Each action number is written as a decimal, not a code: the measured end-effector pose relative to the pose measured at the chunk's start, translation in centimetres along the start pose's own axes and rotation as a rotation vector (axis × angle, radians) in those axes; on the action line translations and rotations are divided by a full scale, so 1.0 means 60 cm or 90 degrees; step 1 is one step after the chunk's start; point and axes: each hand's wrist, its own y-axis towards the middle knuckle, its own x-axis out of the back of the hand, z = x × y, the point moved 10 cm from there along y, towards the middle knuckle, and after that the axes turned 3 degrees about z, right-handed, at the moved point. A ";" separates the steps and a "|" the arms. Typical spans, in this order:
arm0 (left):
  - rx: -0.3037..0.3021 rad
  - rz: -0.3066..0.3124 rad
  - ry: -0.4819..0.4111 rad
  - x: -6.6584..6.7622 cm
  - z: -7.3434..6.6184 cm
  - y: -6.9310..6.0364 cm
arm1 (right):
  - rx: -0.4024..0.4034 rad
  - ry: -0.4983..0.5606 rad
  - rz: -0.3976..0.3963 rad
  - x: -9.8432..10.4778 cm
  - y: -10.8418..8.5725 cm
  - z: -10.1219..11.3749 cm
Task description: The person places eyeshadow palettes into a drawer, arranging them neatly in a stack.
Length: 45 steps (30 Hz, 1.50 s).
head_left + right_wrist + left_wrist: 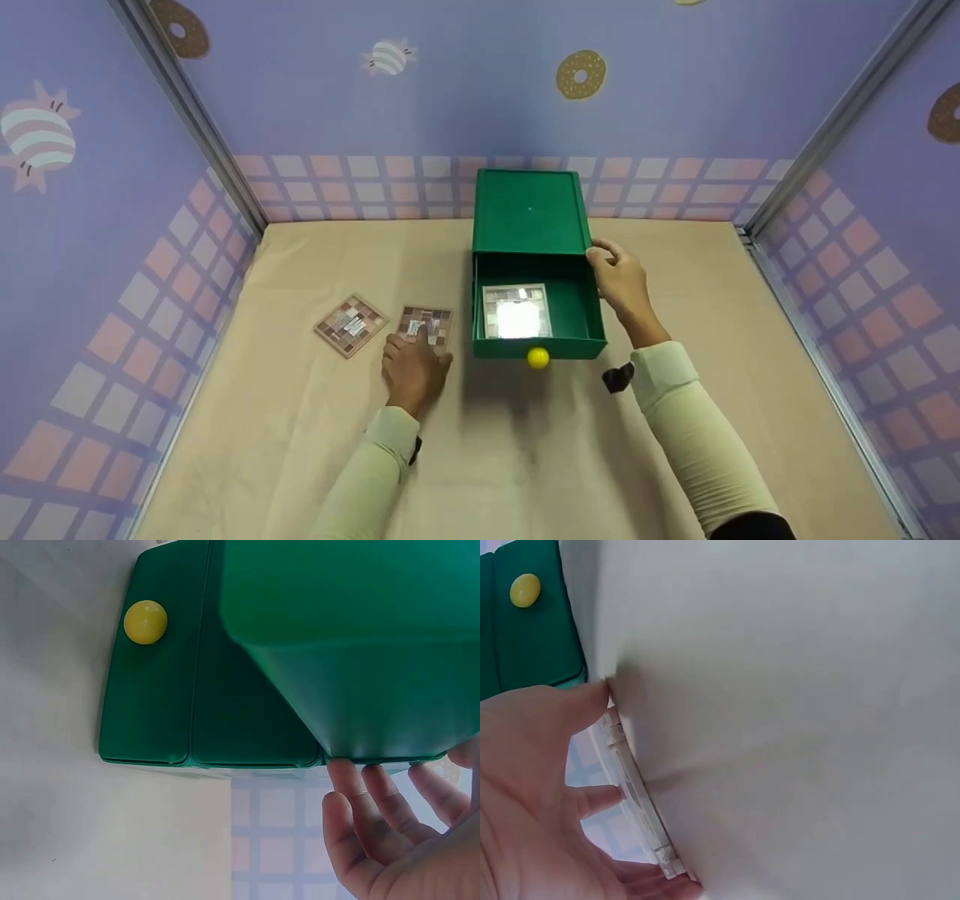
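Observation:
A green box stands with its drawer pulled out toward the front; a yellow knob sits on the drawer's face. Inside lies one square palette with a glaring reflection. My right hand rests at the box's right side, fingertips touching it where the drawer comes out; the right wrist view shows its fingers against the green side. My left hand grips a second palette by its edges, thumb and fingers on opposite sides, index finger on top. In the left wrist view that palette appears edge-on.
Another palette lies turned at an angle on the beige tabletop, left of my left hand. Patterned purple walls enclose the back and both sides, with metal strips at the corners. A dark strap end hangs by the right cuff.

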 end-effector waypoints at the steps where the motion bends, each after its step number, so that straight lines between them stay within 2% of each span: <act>1: -0.002 -0.005 -0.001 0.000 0.000 0.001 | 0.000 0.001 -0.001 0.000 0.000 -0.001; 7: -0.010 -0.027 -0.030 0.003 0.002 0.004 | -0.003 0.004 -0.004 0.001 0.000 -0.007; 15: -0.046 -0.066 -0.022 0.017 -0.001 0.002 | 0.002 0.004 0.000 0.000 -0.001 -0.006; 24: -0.021 -0.028 -0.076 0.049 0.008 0.012 | 0.000 0.004 0.003 0.001 0.000 -0.002; 29: -0.034 -0.048 -0.128 0.088 0.003 0.018 | 0.004 0.008 0.007 0.000 0.001 0.002; 36: -0.100 -0.110 -0.214 0.160 -0.023 0.019 | 0.003 0.015 0.007 0.001 0.002 0.002; 41: -0.166 -0.113 -0.217 0.201 -0.057 0.009 | 0.006 0.012 0.006 0.001 0.002 0.002; 45: -0.204 -0.114 -0.209 0.230 -0.086 -0.003 | 0.005 0.011 0.007 0.001 0.001 0.000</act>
